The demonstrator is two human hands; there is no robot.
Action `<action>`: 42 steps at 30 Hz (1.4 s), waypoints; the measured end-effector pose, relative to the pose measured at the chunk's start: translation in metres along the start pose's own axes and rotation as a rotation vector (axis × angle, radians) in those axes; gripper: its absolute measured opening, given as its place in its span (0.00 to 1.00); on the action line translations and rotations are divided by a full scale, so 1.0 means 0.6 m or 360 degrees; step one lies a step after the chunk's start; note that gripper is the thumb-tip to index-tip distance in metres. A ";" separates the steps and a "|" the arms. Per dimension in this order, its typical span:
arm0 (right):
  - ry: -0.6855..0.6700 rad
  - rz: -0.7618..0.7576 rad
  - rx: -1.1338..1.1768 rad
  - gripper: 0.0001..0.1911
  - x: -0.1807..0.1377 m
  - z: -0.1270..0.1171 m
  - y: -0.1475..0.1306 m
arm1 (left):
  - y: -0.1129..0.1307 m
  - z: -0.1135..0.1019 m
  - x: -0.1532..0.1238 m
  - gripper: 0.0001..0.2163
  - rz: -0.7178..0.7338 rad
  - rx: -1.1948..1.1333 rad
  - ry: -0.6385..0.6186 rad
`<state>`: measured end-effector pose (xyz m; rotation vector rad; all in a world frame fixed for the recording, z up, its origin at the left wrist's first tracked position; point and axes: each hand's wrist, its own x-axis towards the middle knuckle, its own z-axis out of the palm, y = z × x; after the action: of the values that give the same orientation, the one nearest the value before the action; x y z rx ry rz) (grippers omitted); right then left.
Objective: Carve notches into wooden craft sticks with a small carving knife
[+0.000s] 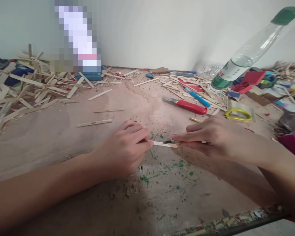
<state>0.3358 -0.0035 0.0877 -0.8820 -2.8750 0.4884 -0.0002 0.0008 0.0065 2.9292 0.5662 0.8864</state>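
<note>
My left hand (130,147) is closed and pins one end of a wooden craft stick (174,145) against the tabletop. Dark pencil-like marks show on the stick's bare part, just past my fingertips. Between the fingers of my right hand (204,137) is a small tool with a dark flat tip (167,142), its handle mostly hidden. That tip rests on or just over the stick near the marks; contact is not clear. A red utility knife (190,107) with its blade out lies beyond my right hand, and a blue pen-like tool (198,97) lies behind it.
A wooden board (113,203) covered in green flecks lies beneath my hands. Piled craft sticks (31,85) fill the back left. At the back right stand a tilted-looking plastic bottle (238,65), a yellow ring-shaped item (238,114) and assorted scraps. A white wall (149,32) closes the back.
</note>
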 end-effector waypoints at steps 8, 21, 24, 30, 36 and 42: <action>-0.0030 0.0027 -0.0009 0.20 -0.002 0.003 -0.002 | -0.001 0.002 0.001 0.15 0.0004 0.0008 0.0007; -0.0042 0.0049 0.0083 0.19 -0.003 0.010 0.005 | 0.002 -0.002 0.003 0.15 0.0016 0.0002 -0.0001; -0.0026 0.0038 0.0084 0.19 -0.002 0.009 0.008 | 0.001 0.000 0.002 0.15 0.0013 -0.0008 0.0003; 0.0005 -0.0003 0.0066 0.19 -0.005 0.008 0.008 | 0.000 0.003 0.000 0.15 0.0001 -0.0010 0.0007; 0.0015 -0.0019 0.0083 0.20 -0.002 0.007 0.009 | 0.000 0.002 0.000 0.16 -0.0009 -0.0002 0.0003; 0.0024 -0.0027 0.0055 0.20 -0.003 0.006 0.013 | 0.001 0.002 0.001 0.16 0.0000 -0.0006 0.0016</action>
<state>0.3408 0.0007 0.0815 -0.8512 -2.8494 0.5256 0.0008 0.0007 0.0060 2.9229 0.5645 0.9016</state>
